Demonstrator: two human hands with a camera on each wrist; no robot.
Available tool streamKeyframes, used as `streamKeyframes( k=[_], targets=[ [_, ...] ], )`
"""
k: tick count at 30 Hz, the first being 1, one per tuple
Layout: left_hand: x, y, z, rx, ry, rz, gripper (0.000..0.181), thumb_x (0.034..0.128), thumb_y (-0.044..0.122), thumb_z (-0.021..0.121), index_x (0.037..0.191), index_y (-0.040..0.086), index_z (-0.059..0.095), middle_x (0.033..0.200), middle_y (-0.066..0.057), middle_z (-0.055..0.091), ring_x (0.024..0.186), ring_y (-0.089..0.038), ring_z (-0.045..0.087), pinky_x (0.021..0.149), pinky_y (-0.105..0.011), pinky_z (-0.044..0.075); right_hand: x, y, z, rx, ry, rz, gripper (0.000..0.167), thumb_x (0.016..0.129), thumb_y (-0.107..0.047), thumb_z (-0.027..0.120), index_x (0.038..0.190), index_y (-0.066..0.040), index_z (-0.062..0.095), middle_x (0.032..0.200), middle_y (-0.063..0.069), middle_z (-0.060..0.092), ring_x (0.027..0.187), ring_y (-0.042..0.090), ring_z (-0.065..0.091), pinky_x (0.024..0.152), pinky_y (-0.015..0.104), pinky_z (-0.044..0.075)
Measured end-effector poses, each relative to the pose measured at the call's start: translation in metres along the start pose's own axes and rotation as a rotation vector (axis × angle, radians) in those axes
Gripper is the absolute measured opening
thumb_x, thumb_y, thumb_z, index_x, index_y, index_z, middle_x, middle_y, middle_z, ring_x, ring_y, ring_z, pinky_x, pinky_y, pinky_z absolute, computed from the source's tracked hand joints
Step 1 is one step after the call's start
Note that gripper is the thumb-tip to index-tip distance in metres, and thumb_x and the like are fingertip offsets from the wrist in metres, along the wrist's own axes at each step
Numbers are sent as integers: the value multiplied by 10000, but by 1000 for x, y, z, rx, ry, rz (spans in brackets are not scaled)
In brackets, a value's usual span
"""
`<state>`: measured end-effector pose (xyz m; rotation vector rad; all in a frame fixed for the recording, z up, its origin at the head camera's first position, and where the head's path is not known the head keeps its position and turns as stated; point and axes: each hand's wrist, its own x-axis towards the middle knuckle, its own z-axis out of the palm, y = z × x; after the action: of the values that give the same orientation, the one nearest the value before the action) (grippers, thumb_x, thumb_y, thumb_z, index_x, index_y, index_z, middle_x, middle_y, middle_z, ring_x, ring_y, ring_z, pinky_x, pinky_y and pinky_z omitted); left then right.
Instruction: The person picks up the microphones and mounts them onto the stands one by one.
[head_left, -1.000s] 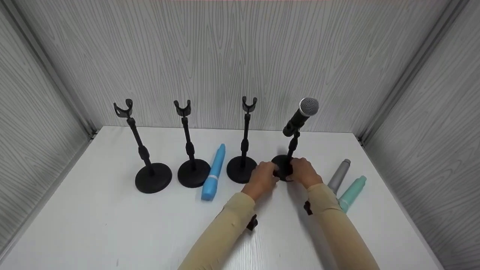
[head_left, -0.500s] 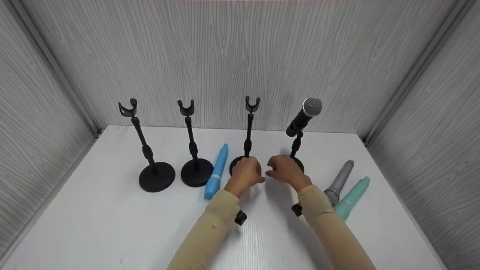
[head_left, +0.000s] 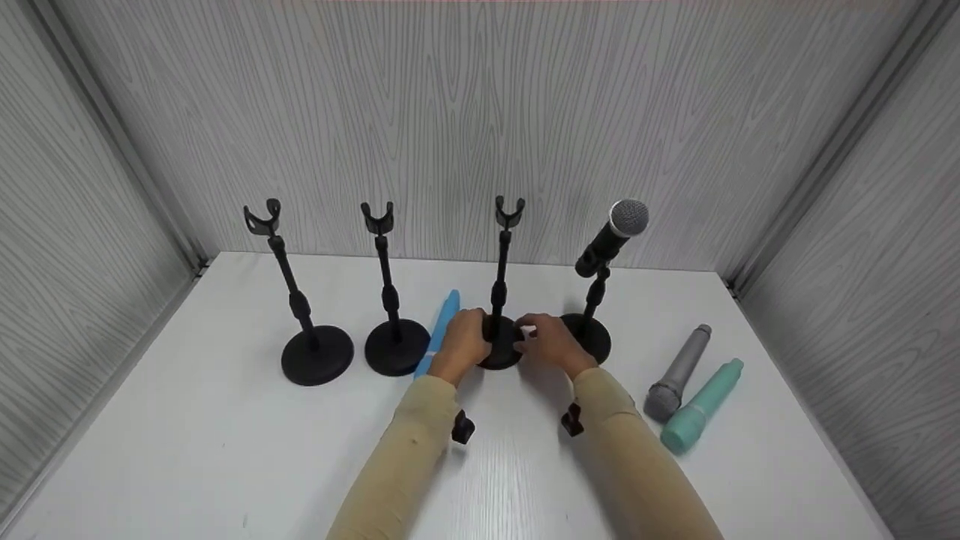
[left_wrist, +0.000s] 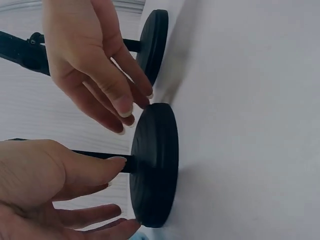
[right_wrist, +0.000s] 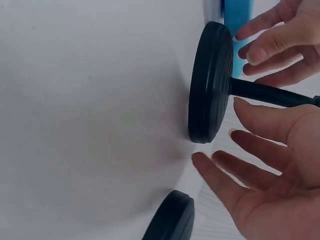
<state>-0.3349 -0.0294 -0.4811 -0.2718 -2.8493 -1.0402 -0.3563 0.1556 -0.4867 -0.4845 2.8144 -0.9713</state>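
Note:
The third black microphone stand (head_left: 501, 255) from the left stands upright with an empty cradle, between my two hands. My left hand (head_left: 463, 337) is at the left side of its round base (left_wrist: 155, 165); the fingers are loosely bent, with a fingertip at the base rim and the thumb near the pole. On the right side, my right hand (head_left: 553, 341) hovers with spread fingers, apart from the base in the right wrist view (right_wrist: 280, 165). Just right of it, another stand (head_left: 592, 300) carries a black microphone (head_left: 611, 236) with a silver mesh head.
Two more stands with empty cradles, one at far left (head_left: 289, 281) and one beside it (head_left: 386, 281), stand on the white table (head_left: 187, 450). A blue microphone (head_left: 448, 315) lies partly behind my left hand. Grey (head_left: 679, 371) and mint-green (head_left: 705, 405) microphones lie at right.
Both hands have left the base of the stand with the black microphone and moved left to the third stand's base. The view has shifted slightly; the stands look otherwise unchanged.

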Motion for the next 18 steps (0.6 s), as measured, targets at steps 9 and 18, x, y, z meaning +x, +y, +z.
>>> streamKeyframes(
  k=[9, 18],
  targets=[
    [7, -11, 5, -49, -60, -118, 304, 820, -125, 664, 1115, -69, 712, 1087, -206, 732, 1046, -318, 668, 968, -438, 559, 10, 7, 5, 48, -53, -6, 409, 938, -31, 700, 1345, -6, 658, 1402, 194, 648, 1289, 398, 627, 1095, 485, 504],
    [8, -9, 6, -25, -58, -133, 310, 815, -128, 666, 1106, -51, 742, 1081, -190, 748, 1029, -295, 674, 933, -419, 570, 11, 6, 11, -22, -33, -95, 384, 925, 9, 706, 1308, 8, 683, 1338, 197, 688, 1286, 360, 632, 1102, 475, 496]
  ],
)
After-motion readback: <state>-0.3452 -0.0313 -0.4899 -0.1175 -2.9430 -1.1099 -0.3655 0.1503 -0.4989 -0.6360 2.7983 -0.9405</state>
